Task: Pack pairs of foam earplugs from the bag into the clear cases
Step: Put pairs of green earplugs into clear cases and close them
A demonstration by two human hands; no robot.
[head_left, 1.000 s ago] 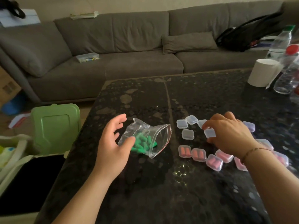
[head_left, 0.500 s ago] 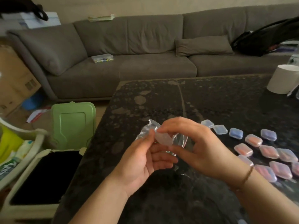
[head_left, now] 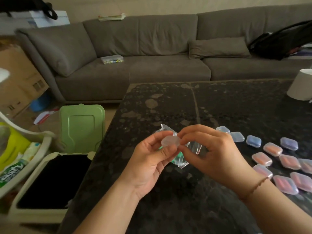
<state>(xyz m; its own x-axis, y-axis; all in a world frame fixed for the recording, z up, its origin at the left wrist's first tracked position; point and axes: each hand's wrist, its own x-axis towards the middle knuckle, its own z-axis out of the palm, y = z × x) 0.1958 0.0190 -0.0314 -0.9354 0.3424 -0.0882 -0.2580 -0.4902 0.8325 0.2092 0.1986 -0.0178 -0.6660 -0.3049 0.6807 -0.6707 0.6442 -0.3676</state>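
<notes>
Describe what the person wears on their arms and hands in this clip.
Both forearms are bare, with no sleeves in view. The right hand has a thin brownish bracelet at its wrist. The left hand and its wrist carry nothing: no glove, ring or watch shows on either hand.

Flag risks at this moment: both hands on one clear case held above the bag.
The clear case is pinched only by fingertips of the left hand and right hand; prying it open could flick it away. The bag of green earplugs lies open beneath, unheld, so it may spill if bumped.
</notes>
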